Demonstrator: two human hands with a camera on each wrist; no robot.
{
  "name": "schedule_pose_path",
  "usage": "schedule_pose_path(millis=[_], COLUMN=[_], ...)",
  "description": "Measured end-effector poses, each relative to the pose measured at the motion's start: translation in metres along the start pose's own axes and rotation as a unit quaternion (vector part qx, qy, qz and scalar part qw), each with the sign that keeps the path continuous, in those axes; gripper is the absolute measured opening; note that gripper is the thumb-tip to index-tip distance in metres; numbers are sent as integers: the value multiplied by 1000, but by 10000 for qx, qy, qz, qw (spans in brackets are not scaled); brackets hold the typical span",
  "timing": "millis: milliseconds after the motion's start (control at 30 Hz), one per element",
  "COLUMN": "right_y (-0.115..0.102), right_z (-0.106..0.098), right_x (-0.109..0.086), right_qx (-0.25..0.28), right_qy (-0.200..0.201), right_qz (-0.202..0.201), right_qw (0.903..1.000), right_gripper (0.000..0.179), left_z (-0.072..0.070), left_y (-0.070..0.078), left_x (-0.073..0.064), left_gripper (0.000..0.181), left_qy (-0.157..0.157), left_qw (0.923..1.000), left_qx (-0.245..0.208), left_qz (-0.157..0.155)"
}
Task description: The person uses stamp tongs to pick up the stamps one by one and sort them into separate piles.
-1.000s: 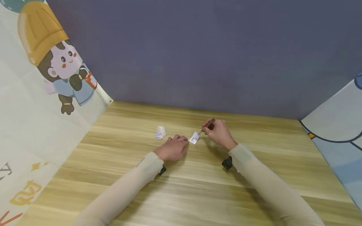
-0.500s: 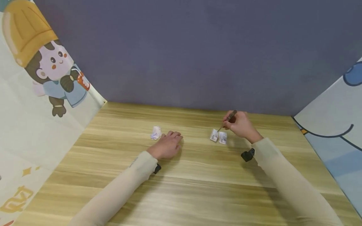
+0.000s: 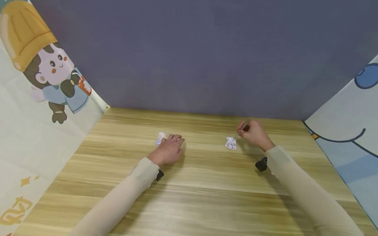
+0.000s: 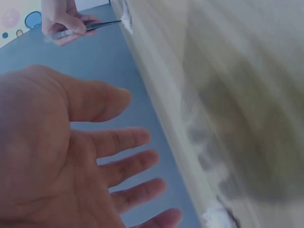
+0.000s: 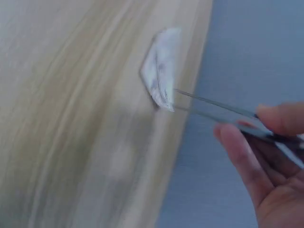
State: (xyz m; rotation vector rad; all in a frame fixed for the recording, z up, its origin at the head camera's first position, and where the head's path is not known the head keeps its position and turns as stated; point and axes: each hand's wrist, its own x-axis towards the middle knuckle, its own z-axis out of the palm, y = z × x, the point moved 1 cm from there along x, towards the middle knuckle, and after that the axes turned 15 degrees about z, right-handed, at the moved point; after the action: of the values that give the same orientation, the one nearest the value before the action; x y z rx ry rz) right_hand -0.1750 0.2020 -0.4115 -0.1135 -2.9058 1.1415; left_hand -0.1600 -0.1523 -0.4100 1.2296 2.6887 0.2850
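Observation:
My right hand [image 3: 254, 135] pinches a pair of tweezers [image 3: 243, 126] between thumb and fingers. In the right wrist view the two tips of the tweezers [image 5: 213, 101] stand apart at the edge of small white printed paper pieces [image 5: 161, 69]. These paper pieces [image 3: 231, 143] overlap on the table at right of centre. My left hand [image 3: 167, 150] holds nothing; in the left wrist view its fingers [image 4: 128, 166] are extended and spread. Beyond it lies a small pile of similar white slips [image 3: 160, 138], partly hidden by the fingers in the head view.
The wood-grain table [image 3: 195, 190] reaches back to a dark blue-grey panel [image 3: 189, 59]. A cartoon-printed sheet [image 3: 17, 131] stands along the left edge, and another printed sheet [image 3: 351, 131] along the right. A small black wrist camera [image 3: 261, 164] hangs below my right wrist.
The tweezers carried a paper slip rightward to another slip; the two now overlap and the tweezer tips have parted. My left hand shifted left, towards the pile.

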Motion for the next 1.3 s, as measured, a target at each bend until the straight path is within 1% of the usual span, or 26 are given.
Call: schedule_pose_path(millis=[100, 167, 267, 333, 400, 467, 533, 633, 700, 767, 867, 933, 1033, 1100, 1167, 1200, 1233, 1300], right_y=[-10, -21, -39, -50, -56, -60, -62, -63, -64, -65, -67, -69, -72, -73, -74, -76, -77, -83], right_z=[0, 4, 20, 34, 47, 56, 63, 72, 78, 84, 95, 102, 110, 112, 110, 107, 101, 84], right_x=[-10, -20, -37, -49, -61, -71, -80, -88, -92, -94, -96, -97, -97, -99, -101, -102, -103, -105], right_qx=[-10, 90, 209, 105, -158, -481, -654, -889, -1090, -1326, -1762, -1996, -2191, -2203, -2144, -2031, -1947, -1801], right_qy=[387, 338, -300, -851, -1083, -955, -645, -130, -12, -54, -322, -481, -636, -683, -763, -833, -815, -548], right_qz=[-187, -437, -810, -897, -928, -956, -921, -749, -514, -276, 0, 28, -61, -164, -147, -70, -61, -182], right_qw=[9991, 9984, 9960, 9923, 9897, 9897, 9915, 9931, 9927, 9908, 9838, 9787, 9736, 9729, 9737, 9756, 9775, 9819], right_gripper=[9, 18, 32, 36, 35, 33, 31, 26, 25, 28, 40, 48, 55, 58, 61, 62, 64, 68], left_z=[-7, -11, -15, -15, -16, -17, -19, -23, -26, -28, -30, -32, -36, -39, -42, -43, -44, -45], left_y=[-4, -8, -12, -13, -12, -9, -6, -1, 2, 6, 10, 13, 16, 17, 19, 20, 21, 23], left_x=[-4, -6, -9, -10, -10, -10, -10, -10, -10, -10, -12, -13, -16, -20, -24, -27, -31, -38], left_gripper=[50, 51, 54, 55, 57, 58, 58, 56, 55, 56, 58, 60, 60, 60, 62, 63, 65, 68], left_qy=[206, 347, 551, 701, 871, 1099, 1368, 1738, 1871, 1906, 1875, 1902, 2181, 2358, 2425, 2350, 2249, 2019], left_qw=[9996, 9989, 9976, 9965, 9951, 9927, 9891, 9823, 9792, 9782, 9791, 9792, 9743, 9705, 9689, 9706, 9729, 9774], left_qx=[84, 106, 61, 5, -54, -70, -8, 137, 182, 138, 16, -11, -22, -1, -42, -62, -55, -48], left_qz=[-167, -294, -420, -445, -461, -490, -544, -684, -770, -816, -788, -711, -571, -512, -487, -508, -544, -621])
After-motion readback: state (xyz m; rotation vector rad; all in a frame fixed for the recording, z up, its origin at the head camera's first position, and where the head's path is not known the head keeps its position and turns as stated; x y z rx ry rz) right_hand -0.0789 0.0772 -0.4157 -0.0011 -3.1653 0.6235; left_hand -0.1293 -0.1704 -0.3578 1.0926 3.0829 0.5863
